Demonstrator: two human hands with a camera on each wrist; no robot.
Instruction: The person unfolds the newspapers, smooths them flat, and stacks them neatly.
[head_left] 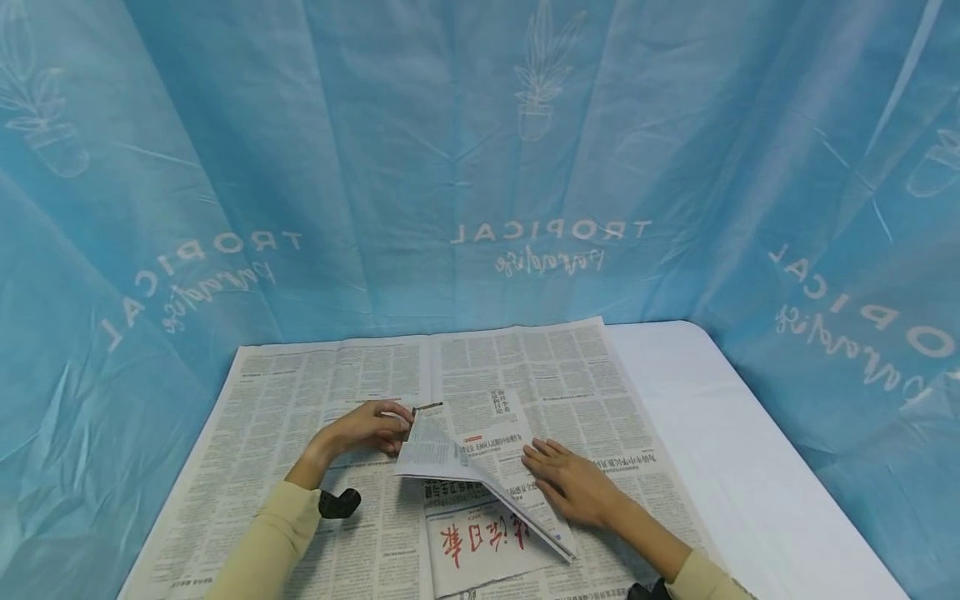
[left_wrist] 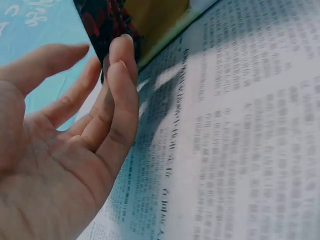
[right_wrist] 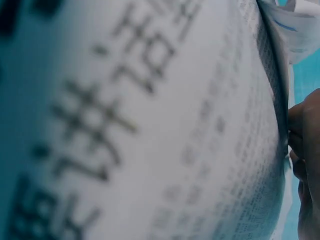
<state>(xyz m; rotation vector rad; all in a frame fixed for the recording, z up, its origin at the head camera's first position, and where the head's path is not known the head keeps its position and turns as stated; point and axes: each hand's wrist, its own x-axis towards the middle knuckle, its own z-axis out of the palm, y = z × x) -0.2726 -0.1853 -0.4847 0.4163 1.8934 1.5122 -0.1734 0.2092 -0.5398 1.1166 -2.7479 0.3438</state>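
Note:
A folded newspaper (head_left: 491, 442) lies on the spread sheets, with a red calligraphy masthead on its lower part. One layer of it, a raised flap (head_left: 438, 454), stands up at a slant on the left. At that flap's far left corner my left hand (head_left: 372, 427) touches the paper. In the left wrist view, the fingers (left_wrist: 122, 80) lie against a dark, coloured corner (left_wrist: 117, 25), with the thumb apart from it. My right hand (head_left: 573, 483) rests flat on the newspaper's right edge. Blurred print (right_wrist: 165, 125) fills most of the right wrist view.
Large newspaper sheets (head_left: 277, 417) cover much of the white table (head_left: 750, 458), whose surface shows on the right. A blue curtain (head_left: 405, 167) with plant drawings and mirrored lettering hangs behind and at both sides. A black wrist strap (head_left: 340, 503) sits on the left sleeve.

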